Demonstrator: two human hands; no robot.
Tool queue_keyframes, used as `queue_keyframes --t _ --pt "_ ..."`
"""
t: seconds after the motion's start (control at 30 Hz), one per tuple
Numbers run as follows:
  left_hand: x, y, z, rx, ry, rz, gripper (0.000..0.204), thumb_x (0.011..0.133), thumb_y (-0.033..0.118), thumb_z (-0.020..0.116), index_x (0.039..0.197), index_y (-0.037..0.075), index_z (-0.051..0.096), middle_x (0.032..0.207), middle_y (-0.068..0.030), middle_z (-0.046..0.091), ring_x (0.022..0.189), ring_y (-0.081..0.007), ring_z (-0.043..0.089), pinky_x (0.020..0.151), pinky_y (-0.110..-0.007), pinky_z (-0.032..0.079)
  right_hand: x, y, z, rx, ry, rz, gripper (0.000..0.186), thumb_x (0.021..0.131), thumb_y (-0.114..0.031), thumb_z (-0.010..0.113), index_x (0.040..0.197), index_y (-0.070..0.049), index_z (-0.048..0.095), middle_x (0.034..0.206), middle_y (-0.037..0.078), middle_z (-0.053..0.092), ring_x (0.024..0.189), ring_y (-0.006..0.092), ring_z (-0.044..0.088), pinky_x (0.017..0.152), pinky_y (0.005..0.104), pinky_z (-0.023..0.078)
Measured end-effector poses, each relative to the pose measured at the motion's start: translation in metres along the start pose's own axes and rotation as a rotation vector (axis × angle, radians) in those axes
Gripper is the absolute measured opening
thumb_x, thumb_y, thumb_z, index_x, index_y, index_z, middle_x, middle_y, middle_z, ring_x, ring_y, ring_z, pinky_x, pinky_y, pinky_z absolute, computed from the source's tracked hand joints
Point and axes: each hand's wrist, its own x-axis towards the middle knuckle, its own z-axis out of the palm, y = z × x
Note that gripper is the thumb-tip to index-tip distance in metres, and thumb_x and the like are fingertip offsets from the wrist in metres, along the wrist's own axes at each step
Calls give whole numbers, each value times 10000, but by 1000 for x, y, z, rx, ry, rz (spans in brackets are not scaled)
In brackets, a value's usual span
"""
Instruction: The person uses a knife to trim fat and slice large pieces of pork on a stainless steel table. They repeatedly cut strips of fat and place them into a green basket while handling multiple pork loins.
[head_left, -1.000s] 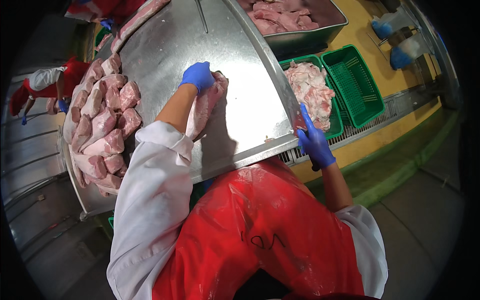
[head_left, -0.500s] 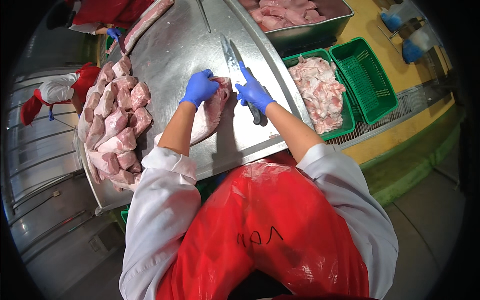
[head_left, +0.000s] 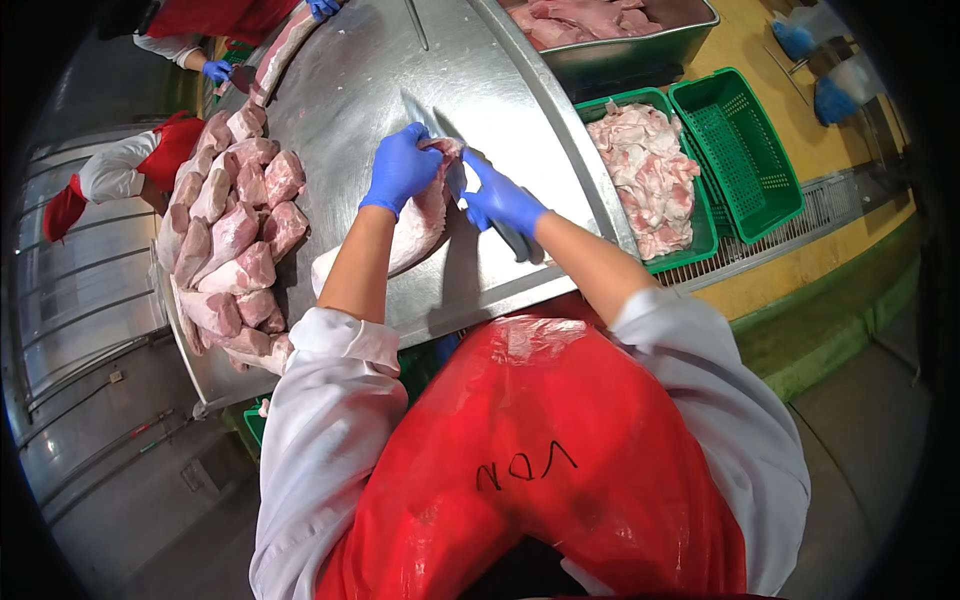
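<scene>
On the steel table (head_left: 375, 90) in front of me lies a long pale piece of meat (head_left: 422, 225), fat side showing. My left hand (head_left: 402, 168), in a blue glove, is closed on its far end and keeps that end pinched up. My right hand (head_left: 503, 197), gloved alike, grips a long knife (head_left: 457, 180) with a dark handle. The blade runs forward and left against the raised end of the meat, its tip beyond my left hand. Where exactly the edge meets the meat is partly hidden by my fingers.
Cut meat chunks (head_left: 230, 245) are heaped at the table's left. On the right stand a green basket of pale trimmings (head_left: 648, 180), another green basket (head_left: 740, 155) and a steel tub (head_left: 610, 65) of meat. A steel rod (head_left: 416, 25) lies far off. Two co-workers (head_left: 125, 175) stand on the left.
The knife has swung left from beside the meat to against its raised end. My left hand has lifted that end slightly. A co-worker's second gloved hand has come into view at the top.
</scene>
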Motion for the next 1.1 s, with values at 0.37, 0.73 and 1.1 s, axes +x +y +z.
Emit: queue_keyframes --t 0.37,0.73,1.1 --pt "3 0 -28 -198 31 -53 173 789 113 662 905 -16 666 759 -145 696 696 -210 685 659 -351 537 24 2 19 -212 -34 11 793 968 -108 532 1651 -179 136 722 113 643 550 205 620 549 358 537" --pt "7 -19 -33 -297 347 -158 204 768 195 695 850 8 685 750 -175 706 680 -264 687 683 -391 557 14 -14 72 -284 -32 42 830 949 -46 494 1652 -142 64 684 121 628 509 220 629 548 354 556" --pt "-41 51 40 -835 862 -139 172 833 127 678 807 22 544 757 -159 573 655 -292 587 642 -414 495 -8 192 91 -355 122 -410 529 1027 -215 602 1465 -61 349 1280 100 608 1126 198 612 943 377 522"
